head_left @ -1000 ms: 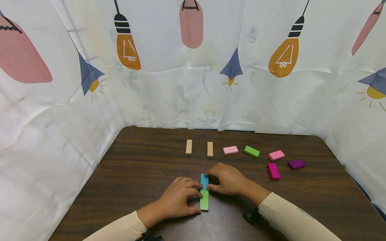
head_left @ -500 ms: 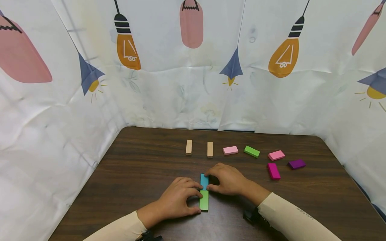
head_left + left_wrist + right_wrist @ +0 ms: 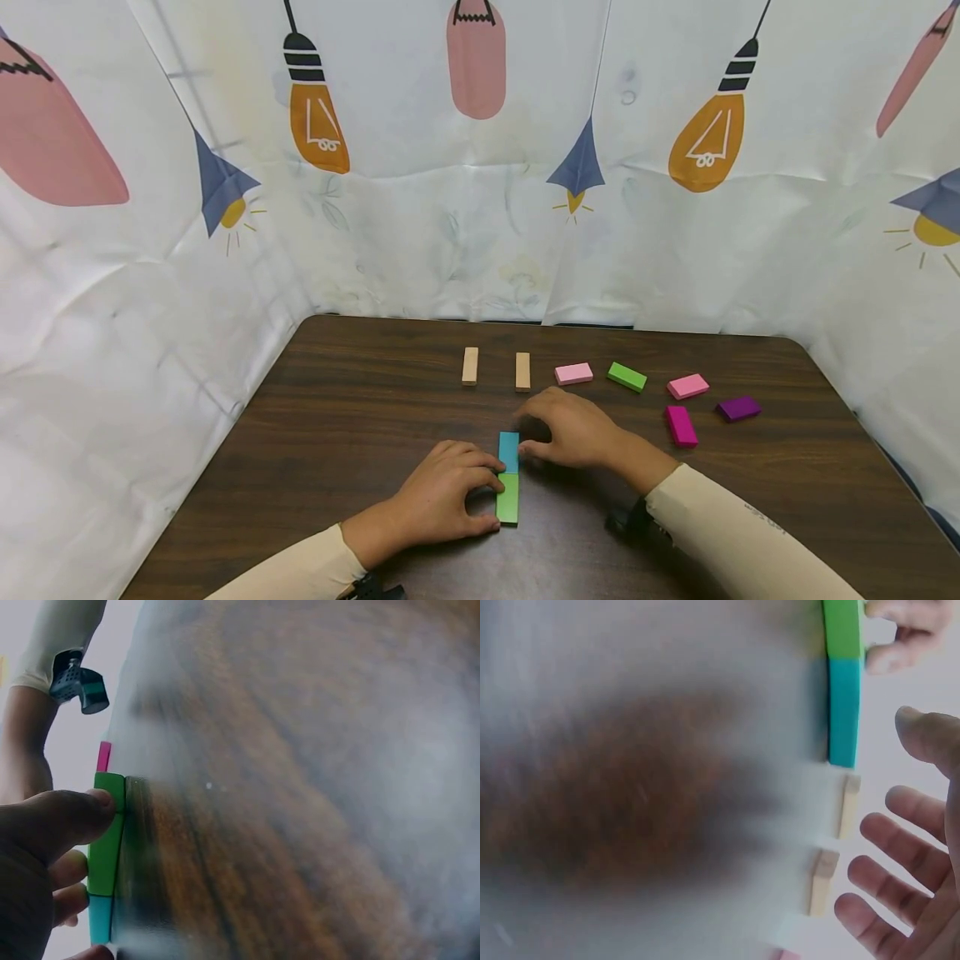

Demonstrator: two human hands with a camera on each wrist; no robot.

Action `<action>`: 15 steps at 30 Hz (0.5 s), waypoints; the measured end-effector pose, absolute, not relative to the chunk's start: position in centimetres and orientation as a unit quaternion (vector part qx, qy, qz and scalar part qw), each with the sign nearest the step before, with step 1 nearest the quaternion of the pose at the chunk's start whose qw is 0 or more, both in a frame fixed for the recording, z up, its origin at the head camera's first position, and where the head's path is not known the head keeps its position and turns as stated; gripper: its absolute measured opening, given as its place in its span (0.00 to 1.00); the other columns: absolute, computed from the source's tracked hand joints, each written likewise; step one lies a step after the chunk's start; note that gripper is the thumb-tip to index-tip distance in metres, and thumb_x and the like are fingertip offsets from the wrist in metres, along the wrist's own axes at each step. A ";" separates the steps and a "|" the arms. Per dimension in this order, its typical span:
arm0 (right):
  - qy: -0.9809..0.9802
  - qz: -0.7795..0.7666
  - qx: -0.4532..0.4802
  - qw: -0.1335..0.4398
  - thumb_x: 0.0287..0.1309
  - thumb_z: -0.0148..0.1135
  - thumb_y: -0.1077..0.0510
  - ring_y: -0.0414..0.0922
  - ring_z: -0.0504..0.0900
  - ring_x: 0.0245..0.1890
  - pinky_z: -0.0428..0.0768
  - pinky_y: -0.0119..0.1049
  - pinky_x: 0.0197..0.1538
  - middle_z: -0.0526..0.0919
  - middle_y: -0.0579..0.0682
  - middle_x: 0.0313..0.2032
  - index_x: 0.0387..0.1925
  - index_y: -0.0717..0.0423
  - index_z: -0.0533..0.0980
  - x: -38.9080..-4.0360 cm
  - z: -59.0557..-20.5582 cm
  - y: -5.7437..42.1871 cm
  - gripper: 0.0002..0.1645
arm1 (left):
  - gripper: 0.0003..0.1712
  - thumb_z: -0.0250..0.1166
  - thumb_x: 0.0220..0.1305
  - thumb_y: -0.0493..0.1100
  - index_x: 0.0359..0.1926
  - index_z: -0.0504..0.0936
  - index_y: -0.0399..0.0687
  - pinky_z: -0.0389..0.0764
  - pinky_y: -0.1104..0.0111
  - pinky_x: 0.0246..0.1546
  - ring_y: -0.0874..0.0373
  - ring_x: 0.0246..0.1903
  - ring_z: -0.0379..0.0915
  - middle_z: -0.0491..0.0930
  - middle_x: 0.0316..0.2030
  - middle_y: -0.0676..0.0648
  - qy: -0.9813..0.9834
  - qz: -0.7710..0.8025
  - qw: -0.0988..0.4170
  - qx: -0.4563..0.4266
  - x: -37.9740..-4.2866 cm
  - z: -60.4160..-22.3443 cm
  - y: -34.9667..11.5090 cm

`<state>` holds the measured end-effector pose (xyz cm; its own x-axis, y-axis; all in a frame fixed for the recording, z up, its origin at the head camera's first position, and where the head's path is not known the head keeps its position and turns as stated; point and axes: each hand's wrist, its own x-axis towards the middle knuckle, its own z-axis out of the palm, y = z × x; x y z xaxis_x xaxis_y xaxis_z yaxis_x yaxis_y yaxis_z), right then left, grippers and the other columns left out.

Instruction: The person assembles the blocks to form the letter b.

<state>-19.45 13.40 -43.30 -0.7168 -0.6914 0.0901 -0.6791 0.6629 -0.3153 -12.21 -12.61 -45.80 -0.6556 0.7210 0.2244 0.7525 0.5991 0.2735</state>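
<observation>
A light green block (image 3: 507, 504) and a blue block (image 3: 508, 450) lie end to end on the table. My left hand (image 3: 442, 496) holds the green block from its left side, the thumb at the near end and a fingertip touching the blue block near the joint. In the left wrist view the thumb presses on the green block (image 3: 105, 855). My right hand (image 3: 573, 429) hovers just right of the blue block, its fingers spread and holding nothing. A gap shows between its thumb and the blue block (image 3: 844, 712) in the right wrist view.
Along the back of the dark wooden table (image 3: 360, 392) lie two plain wood blocks (image 3: 470, 367), two pink blocks (image 3: 573, 374) and a green block (image 3: 627, 377). A magenta block (image 3: 681, 427) and a purple block (image 3: 738, 408) lie to the right. A printed curtain (image 3: 465, 242) hangs behind.
My right hand has let go of the blue block and moved slightly away, back and to the right. The left hand and both joined blocks stay in place.
</observation>
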 end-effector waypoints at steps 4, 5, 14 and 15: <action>0.914 -0.165 -0.369 0.011 0.60 0.71 0.41 0.45 0.77 0.60 0.75 0.47 0.62 0.82 0.44 0.57 0.60 0.50 0.80 -20.5 -42.8 13.8 0.30 | 0.19 0.77 0.54 0.60 0.45 0.88 0.62 0.70 0.55 0.61 0.59 0.56 0.74 0.80 0.56 0.61 -0.894 -0.171 0.047 -0.411 -12.2 -45.8 -12.6; 0.915 -0.166 -0.367 0.008 0.60 0.71 0.41 0.46 0.76 0.61 0.74 0.47 0.63 0.82 0.44 0.58 0.61 0.50 0.80 -20.7 -42.7 13.9 0.31 | 0.19 0.77 0.54 0.60 0.44 0.88 0.62 0.70 0.55 0.60 0.59 0.56 0.75 0.80 0.56 0.61 -0.895 -0.169 0.047 -0.411 -12.2 -45.8 -12.6; 0.925 -0.166 -0.342 0.007 0.61 0.71 0.41 0.50 0.73 0.65 0.73 0.52 0.64 0.80 0.47 0.61 0.65 0.53 0.77 -22.8 -41.9 14.4 0.35 | 0.19 0.77 0.54 0.60 0.45 0.88 0.62 0.71 0.56 0.60 0.60 0.56 0.75 0.80 0.56 0.61 -0.897 -0.160 0.048 -0.410 -12.1 -45.8 -12.5; 0.927 -0.165 -0.338 0.008 0.61 0.71 0.41 0.50 0.72 0.65 0.73 0.52 0.64 0.80 0.47 0.62 0.65 0.53 0.77 -23.0 -41.9 14.4 0.36 | 0.19 0.77 0.54 0.61 0.45 0.88 0.62 0.70 0.56 0.60 0.60 0.56 0.75 0.80 0.56 0.61 -0.897 -0.159 0.048 -0.410 -12.1 -45.8 -12.5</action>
<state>-22.97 14.42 -41.90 -0.7714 -0.6291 0.0958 -0.6235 0.7172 -0.3112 -12.08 -12.50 -45.79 -0.6599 0.7197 0.2158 0.7500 0.6138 0.2464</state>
